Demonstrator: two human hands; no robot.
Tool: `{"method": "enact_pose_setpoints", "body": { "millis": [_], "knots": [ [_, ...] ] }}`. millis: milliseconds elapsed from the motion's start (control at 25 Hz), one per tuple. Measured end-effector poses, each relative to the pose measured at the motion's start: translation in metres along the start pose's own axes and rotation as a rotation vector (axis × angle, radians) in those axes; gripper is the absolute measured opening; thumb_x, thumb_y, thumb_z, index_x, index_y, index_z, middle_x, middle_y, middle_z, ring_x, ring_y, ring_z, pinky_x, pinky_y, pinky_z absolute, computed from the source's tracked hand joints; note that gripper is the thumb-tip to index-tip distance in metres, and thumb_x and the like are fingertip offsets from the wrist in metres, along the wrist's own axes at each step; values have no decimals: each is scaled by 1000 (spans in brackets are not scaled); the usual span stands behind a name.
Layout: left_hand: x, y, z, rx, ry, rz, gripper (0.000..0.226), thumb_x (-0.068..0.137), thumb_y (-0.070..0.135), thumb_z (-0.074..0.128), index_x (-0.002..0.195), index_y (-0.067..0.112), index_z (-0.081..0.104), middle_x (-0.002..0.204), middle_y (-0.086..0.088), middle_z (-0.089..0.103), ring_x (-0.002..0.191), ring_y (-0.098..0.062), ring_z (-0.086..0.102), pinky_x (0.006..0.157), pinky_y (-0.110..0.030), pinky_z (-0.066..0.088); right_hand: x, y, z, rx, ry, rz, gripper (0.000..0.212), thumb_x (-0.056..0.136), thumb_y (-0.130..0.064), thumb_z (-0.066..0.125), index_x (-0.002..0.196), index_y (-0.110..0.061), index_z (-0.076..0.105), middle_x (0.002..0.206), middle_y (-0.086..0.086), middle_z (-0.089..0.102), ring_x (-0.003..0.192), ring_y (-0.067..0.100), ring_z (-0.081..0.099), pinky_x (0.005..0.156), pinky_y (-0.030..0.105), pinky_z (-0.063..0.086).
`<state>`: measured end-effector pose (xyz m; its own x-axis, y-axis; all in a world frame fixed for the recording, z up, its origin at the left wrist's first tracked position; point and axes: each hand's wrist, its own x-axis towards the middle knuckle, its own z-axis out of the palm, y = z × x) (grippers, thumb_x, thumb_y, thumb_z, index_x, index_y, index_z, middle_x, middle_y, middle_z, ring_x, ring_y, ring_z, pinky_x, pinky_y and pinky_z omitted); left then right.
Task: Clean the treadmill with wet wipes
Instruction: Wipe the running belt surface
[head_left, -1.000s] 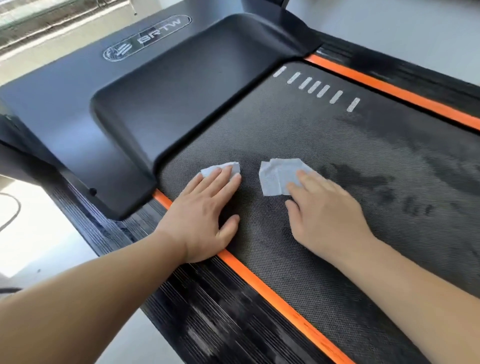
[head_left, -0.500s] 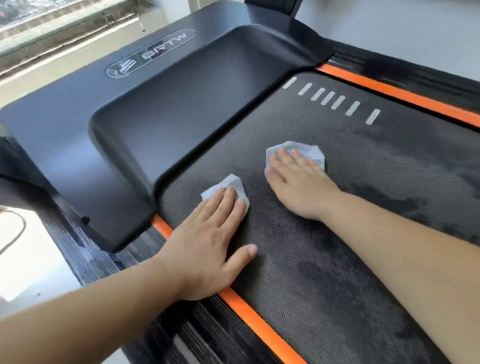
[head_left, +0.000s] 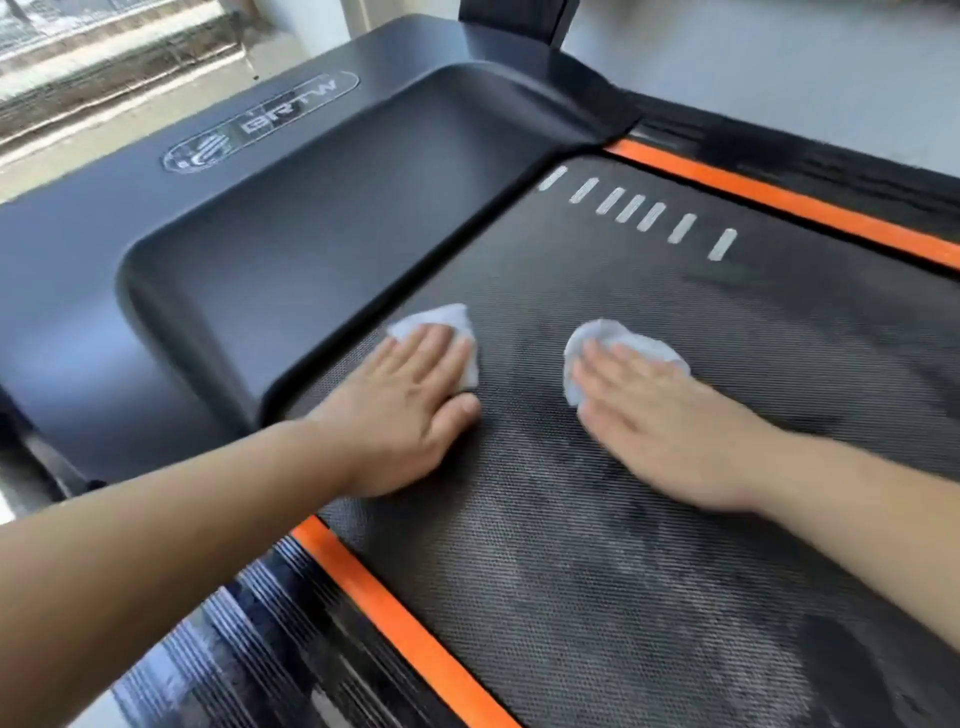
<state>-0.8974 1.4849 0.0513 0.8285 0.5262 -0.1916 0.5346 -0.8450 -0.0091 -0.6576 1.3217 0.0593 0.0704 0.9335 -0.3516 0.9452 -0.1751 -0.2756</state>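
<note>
The treadmill's dark textured belt (head_left: 597, 571) fills the middle of the view, with damp streaks on it. My left hand (head_left: 405, 410) lies flat, fingers straight, pressing a white wet wipe (head_left: 452, 322) onto the belt close to the motor cover's edge. My right hand (head_left: 660, 421) also lies flat with straight fingers on a second white wet wipe (head_left: 639, 340) further right on the belt. Each wipe shows only past the fingertips and at one side; the rest is under the palm.
The black motor cover (head_left: 291, 218) with a logo badge rises at the far left of the belt. Orange strips (head_left: 395, 613) and ribbed black side rails (head_left: 249, 649) border the belt on both sides. Grey floor lies beyond the right rail.
Both hands have slid their wipes forward toward the motor cover. The right hand has moved away from the left, so the gap between the wipes is wider.
</note>
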Motion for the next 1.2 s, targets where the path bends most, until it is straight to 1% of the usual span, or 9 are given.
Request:
{"method": "enact_pose_setpoints", "body": {
  "millis": [80,160,240,400,600,800,1040,1120,1200],
  "knots": [
    [15,4,-3,1,26,-128,94,87,70,-9,164,18,-1,172,-10,-3,159,-26,-10,128,-44,-4,22,25,-10,15,61,189,97,83,-78,-13,164,-27,-1,171,-7,-14,157,14,-17,128,47,-3],
    [29,37,-3,-26,35,56,85,95,66,-2,165,17,-1,173,-10,-4,159,-25,-10,128,-43,-5,32,27,-14,32,100,275,82,94,-66,-2,164,-24,-1,171,-5,-14,156,16,-18,127,49,-6],
    [52,54,-5,-31,30,191,79,98,60,-2,165,18,3,173,-7,-3,159,-24,-8,129,-42,-4,23,13,-8,29,97,140,84,91,-67,0,164,-26,0,170,-9,-14,155,10,-20,127,44,-9],
    [117,55,-24,-86,-39,-232,78,101,59,3,164,13,-2,172,-15,-8,158,-30,-13,128,-48,-3,-4,31,-15,-14,17,-21,67,99,-60,6,161,-34,-5,163,-21,-20,151,-1,-23,127,33,-10],
    [120,89,-28,17,-83,389,79,98,62,1,164,20,-7,171,-1,-13,157,-17,-17,128,-40,-9,17,98,-24,65,166,303,81,91,-65,-4,164,-30,3,171,-11,-11,156,9,-16,128,43,-4],
    [191,65,-42,31,-8,-135,70,104,55,9,163,18,9,171,-8,9,159,-25,-2,128,-49,0,-10,101,-19,38,136,117,78,94,-65,7,164,-30,3,169,-17,-12,154,2,-18,128,36,-9],
    [218,120,-57,106,-104,394,62,110,49,10,164,24,-7,172,0,-12,157,-15,-16,128,-43,-9,40,142,-52,84,163,465,93,83,-61,-21,164,-19,-1,172,2,-14,158,22,-14,127,49,-4],
    [232,85,-61,87,-109,174,62,109,49,8,164,26,-10,172,0,-15,157,-15,-18,127,-44,-9,48,128,-50,57,201,494,74,99,-61,-3,164,-24,-1,172,-2,-13,157,19,-15,127,47,-7],
    [241,61,-59,4,-86,-95,66,107,53,9,164,24,-7,173,-2,-13,158,-18,-16,127,-45,-8,43,100,-44,62,189,316,70,104,-59,9,164,-25,1,171,-7,-12,157,14,-16,127,42,-10]
  ]
}}
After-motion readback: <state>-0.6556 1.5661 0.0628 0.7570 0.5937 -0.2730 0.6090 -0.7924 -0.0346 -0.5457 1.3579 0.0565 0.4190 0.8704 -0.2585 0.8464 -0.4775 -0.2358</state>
